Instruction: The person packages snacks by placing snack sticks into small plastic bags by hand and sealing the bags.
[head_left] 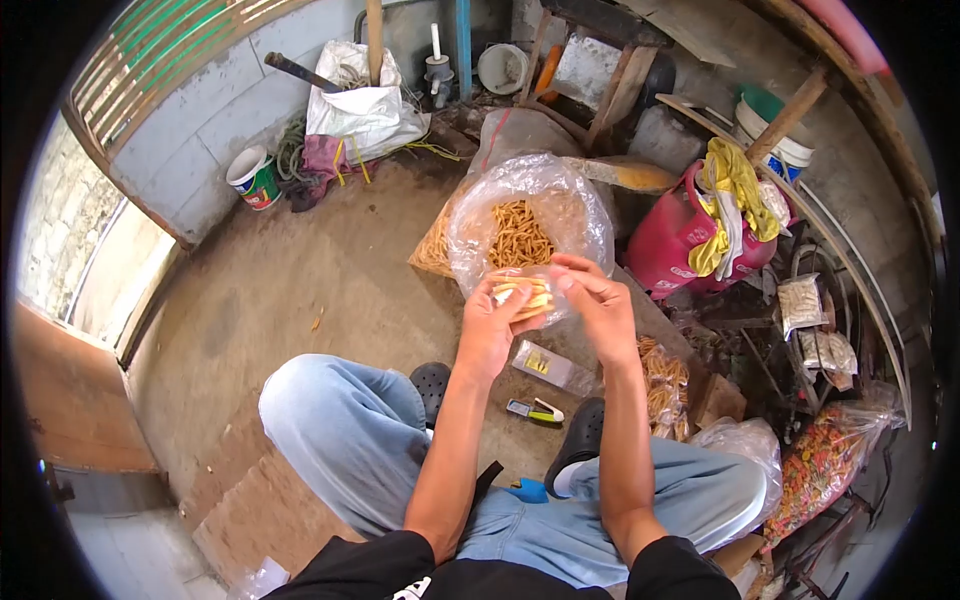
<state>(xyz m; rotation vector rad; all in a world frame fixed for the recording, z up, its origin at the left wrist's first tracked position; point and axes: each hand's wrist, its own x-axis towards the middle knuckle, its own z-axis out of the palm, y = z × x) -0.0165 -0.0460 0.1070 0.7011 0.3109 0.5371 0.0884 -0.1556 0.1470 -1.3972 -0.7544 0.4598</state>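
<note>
I watch the left hand (488, 328) cradle a small packet of sticks (527, 293), likely to steady it, while the right hand (602, 308) pinches its plastic edge. The big open bag (588, 212) stands just beyond, presumably for easy reach; the stapler (537, 411) lies between the shoes (430, 390)

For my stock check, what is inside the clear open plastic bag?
Brown stick-shaped snacks show inside the clear bag; they cover its bottom, so that cannot be seen.
</note>
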